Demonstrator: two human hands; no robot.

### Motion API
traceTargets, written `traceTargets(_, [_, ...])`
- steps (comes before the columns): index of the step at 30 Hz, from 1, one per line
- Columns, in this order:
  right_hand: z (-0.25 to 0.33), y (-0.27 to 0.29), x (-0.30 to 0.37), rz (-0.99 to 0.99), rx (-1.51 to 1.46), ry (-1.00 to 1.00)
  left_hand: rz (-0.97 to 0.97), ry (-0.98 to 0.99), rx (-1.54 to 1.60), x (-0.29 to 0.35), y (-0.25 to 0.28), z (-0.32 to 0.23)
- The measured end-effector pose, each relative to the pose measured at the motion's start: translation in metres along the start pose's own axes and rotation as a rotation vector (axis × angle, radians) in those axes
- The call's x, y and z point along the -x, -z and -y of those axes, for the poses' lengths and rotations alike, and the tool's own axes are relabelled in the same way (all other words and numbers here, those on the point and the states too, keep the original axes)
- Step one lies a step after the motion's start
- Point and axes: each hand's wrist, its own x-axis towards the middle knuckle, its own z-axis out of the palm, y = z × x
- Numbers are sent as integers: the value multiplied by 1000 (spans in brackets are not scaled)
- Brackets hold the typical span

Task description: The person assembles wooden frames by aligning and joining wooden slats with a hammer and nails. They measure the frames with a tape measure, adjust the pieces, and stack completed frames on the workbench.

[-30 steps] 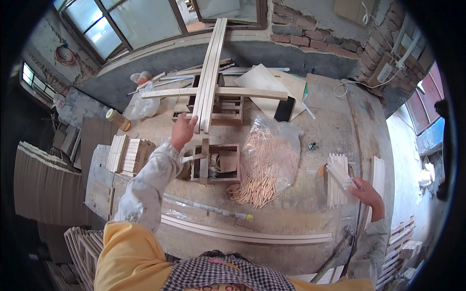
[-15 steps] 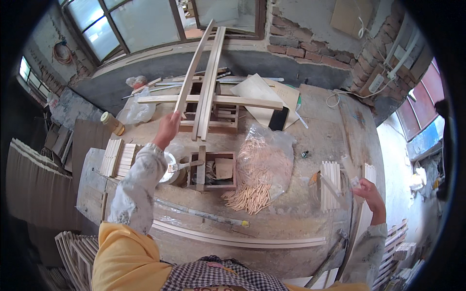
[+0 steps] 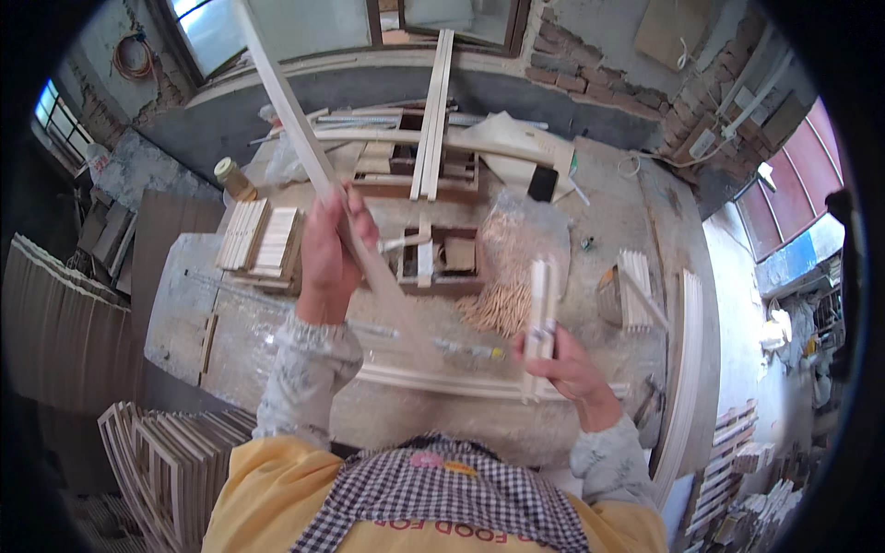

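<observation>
My left hand [image 3: 330, 263] is closed round a long wooden strip [image 3: 288, 115], which slants from the upper left down toward the table's near middle; its lower end is blurred. My right hand [image 3: 573, 373] grips a few short wooden slats [image 3: 542, 304] upright near the front of the table, right of centre. Behind them lies a pile of wooden dowels [image 3: 498, 311] spilling from a clear plastic bag [image 3: 535, 230]. More long strips [image 3: 431, 115] rest across a wooden box [image 3: 461, 177] at the back. A long strip [image 3: 479, 385] lies along the table's near side.
A smaller wooden box [image 3: 475, 276] with a brush [image 3: 396, 243] across it sits mid-table. Stacked slats [image 3: 277, 241] and a jar [image 3: 234, 177] stand at left. To the right are another slat bundle [image 3: 636, 293] and a hammer [image 3: 650, 401]. Assembled wooden frames [image 3: 171, 461] lean at lower left.
My left hand has lifted one long strip off the back box and drawn it nearer. My right hand has carried short slats from the right side toward the middle. The view has shifted.
</observation>
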Motion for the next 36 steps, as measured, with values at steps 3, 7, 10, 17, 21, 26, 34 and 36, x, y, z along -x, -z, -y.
traceTargets(3, [-6, -79, -8, -63, 56, 74, -128, -29, 145, -10, 22, -15])
traceTargets(7, [-33, -135, 0, -165, 104, 223, -306, -60, 230, 0, 49, -29])
traceTargets(10, [-57, -159, 6, -258, 160, 347, -360, -55, 269, 8, 78, -35])
traceTargets(17, [-84, -215, 18, -541, 313, 458, -381, -24, 266, 32, 85, -39])
traceTargets(21, [-101, -227, 28, -692, 536, 497, -430, -68, 148, 48, 68, -38])
traceTargets(26, [-114, -230, 45, -778, 702, 559, -382, -154, 43, 73, 44, -41])
traceTargets(34, [-124, -220, 88, -706, 403, 589, -297, -80, 70, 107, 15, -25])
traceTargets(36, [-124, -213, 105, -729, 402, 571, -264, -59, 78, 121, 0, -15])
